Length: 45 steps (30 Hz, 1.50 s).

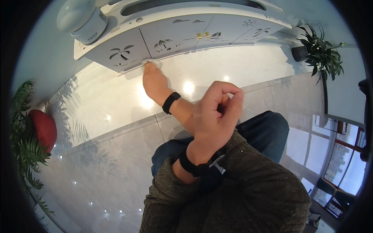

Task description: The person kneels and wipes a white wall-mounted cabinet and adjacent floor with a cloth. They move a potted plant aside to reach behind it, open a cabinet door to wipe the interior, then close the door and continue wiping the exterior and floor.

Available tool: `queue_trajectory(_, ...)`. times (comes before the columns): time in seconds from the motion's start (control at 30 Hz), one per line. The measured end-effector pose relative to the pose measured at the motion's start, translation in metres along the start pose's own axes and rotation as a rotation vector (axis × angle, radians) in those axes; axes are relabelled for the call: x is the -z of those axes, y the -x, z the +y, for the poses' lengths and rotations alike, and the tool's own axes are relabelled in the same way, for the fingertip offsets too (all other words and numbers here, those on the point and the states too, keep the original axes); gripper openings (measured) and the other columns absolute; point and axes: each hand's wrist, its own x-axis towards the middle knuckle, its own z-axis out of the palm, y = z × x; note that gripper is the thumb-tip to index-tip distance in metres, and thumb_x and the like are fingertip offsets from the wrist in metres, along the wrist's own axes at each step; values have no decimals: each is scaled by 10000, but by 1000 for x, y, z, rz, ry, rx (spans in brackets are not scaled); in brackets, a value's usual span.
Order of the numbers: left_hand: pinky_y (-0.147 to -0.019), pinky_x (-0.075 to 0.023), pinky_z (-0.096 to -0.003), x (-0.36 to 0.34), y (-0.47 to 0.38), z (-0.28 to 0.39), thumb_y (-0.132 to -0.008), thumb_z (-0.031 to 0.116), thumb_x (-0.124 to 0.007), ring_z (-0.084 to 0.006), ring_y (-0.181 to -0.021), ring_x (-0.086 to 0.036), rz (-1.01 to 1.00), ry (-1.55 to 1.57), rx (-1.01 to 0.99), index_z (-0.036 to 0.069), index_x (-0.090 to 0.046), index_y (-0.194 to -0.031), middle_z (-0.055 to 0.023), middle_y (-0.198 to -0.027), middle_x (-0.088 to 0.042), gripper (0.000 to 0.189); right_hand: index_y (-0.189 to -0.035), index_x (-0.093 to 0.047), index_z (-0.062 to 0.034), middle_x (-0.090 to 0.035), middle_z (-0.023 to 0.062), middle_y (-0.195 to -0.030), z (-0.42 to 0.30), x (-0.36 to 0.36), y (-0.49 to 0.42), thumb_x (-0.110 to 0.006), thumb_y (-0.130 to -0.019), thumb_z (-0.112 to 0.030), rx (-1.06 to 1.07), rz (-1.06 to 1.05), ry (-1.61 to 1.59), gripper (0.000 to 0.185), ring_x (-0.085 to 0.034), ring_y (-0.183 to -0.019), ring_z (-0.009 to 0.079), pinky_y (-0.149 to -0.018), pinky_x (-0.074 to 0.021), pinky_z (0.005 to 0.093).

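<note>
My right hand [156,81] reaches forward and presses a white cloth or wipe [157,63] against the lower front edge of a white cabinet [172,38], near a seam between panels. The cloth is mostly hidden under the fingers. Close to the camera, my left hand [218,112] is raised in front of my right forearm. Its fingers are curled and the thumb and index fingertip meet, with nothing visible between them. Both wrists wear black bands. The cabinet front has palm, umbrella, boat and sun cut-outs and small gold knobs [203,35].
A white rounded container [90,27] stands on the cabinet's left end. A fern in a red pot [43,129] is at the left, and a leafy plant in a dark pot [299,54] at the right. My bent knees [263,134] are over the tiled floor [116,151].
</note>
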Motion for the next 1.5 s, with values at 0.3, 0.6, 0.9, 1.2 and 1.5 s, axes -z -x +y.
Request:
queue_trajectory(0.3,-512,-303,-177,-11,9,5,-901,54,-653,3,-554,-382,95,-137,87,62,-625,-937,78,-606,-456,47,-1098,-642,-164,-566,87,-1031,99,162,-20,-592,-835,-148,536,-508,-122,268,-620,-924,300,-797,-515,418)
queue_trajectory(0.6,-500,-262,-196,-32,1,-22,-892,30,-651,-4,-530,-337,42,-271,66,41,-623,-903,82,-564,-401,32,-924,-642,-28,-656,88,-957,237,319,-28,-699,-851,-211,-189,275,-496,205,-622,-861,164,-768,-507,306)
queue_trajectory(0.9,-478,-294,-210,-40,5,-54,-876,46,-669,-19,-510,-370,59,-477,143,36,-636,-890,56,-544,-432,37,-1141,-617,-136,-635,127,-990,293,372,-61,-604,-899,-243,-98,655,91,266,-647,-785,283,-721,-523,393)
queue_trajectory(1.2,-474,-311,-216,-61,6,-59,-875,72,-674,-28,-499,-390,-46,-497,142,45,-650,-900,48,-542,-438,44,-1164,-663,-150,-638,179,-987,235,358,-60,-539,-887,-185,-11,342,110,306,-606,-936,358,-814,-494,434)
queue_trajectory(1.5,-497,-311,-213,-70,14,-57,-879,53,-659,-28,-529,-392,-127,-485,180,42,-640,-902,58,-564,-451,33,-1173,-645,-195,-574,175,-1107,242,349,-51,-544,-875,-177,-25,299,43,315,-608,-946,373,-808,-509,447)
